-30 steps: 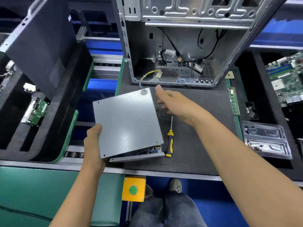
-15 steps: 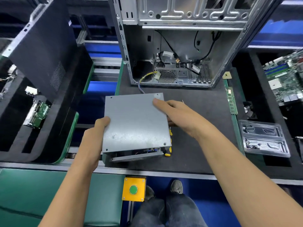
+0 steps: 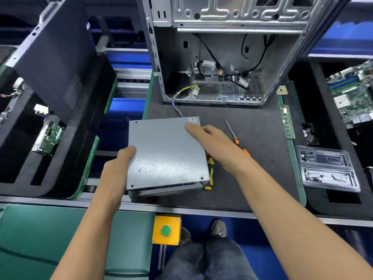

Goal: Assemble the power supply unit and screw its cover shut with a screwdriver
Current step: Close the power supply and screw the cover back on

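Power supply unit (image 3: 167, 156): grey sheet-metal box, cover uppermost, lying on the dark mat of the desk (image 3: 262, 178) near its front edge, in front of the open computer case (image 3: 222, 57). A gap shows along the near edge under the cover, with internal parts just visible. Yellow and blue wires (image 3: 177, 102) run from the case floor toward the unit's far edge.

Left hand (image 3: 117, 168): grip on the unit's left edge, thumb lying on the cover, remaining fingers hidden beneath.

Right hand (image 3: 218, 146): thumb flat on the cover near its far right corner, fingers wrapped down over the right side; grip closed on the unit.

Screwdriver, black and yellow handle (image 3: 210, 174): on the mat just beside the unit's right side, partly hidden by the unit and the right hand.

Screwdriver, orange handle (image 3: 235, 138): thin shaft pointing away, on the mat to the right, handle partly hidden behind the right wrist.

Memory stick (image 3: 287, 124): green, lying at the right edge of the mat.

Clear plastic tray (image 3: 329, 170): two compartments, right of the mat.

Motherboard (image 3: 355, 93): far right.

Black side panel (image 3: 52, 57): leaning at left.

Yellow button box (image 3: 166, 230): green push-button, mounted under the desk front.
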The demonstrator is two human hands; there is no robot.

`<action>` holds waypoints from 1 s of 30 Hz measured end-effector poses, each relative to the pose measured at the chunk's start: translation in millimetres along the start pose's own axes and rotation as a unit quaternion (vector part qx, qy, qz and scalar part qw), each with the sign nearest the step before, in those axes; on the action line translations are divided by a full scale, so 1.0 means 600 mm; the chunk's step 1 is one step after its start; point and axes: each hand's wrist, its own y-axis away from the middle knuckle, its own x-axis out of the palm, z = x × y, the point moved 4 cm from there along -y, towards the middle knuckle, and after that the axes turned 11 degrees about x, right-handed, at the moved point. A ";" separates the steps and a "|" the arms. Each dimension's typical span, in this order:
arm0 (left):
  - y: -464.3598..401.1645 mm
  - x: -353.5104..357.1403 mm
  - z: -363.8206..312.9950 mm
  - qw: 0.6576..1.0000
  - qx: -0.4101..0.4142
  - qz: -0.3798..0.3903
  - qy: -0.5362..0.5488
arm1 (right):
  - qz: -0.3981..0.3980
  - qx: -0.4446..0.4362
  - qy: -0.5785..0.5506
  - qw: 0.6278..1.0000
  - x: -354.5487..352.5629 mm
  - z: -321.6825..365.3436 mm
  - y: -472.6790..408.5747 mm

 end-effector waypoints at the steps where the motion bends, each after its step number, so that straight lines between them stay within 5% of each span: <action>1: 0.001 0.001 0.000 1.000 -0.004 0.006 0.004 | -0.003 0.001 0.003 1.000 0.001 0.002 0.001; 10: 0.004 0.005 0.005 0.999 0.027 0.040 0.019 | -0.010 0.011 0.004 1.000 0.009 0.000 0.001; 30: -0.006 0.012 0.055 0.998 0.027 -0.027 -0.042 | -0.093 -0.018 0.096 0.991 0.038 -0.027 -0.013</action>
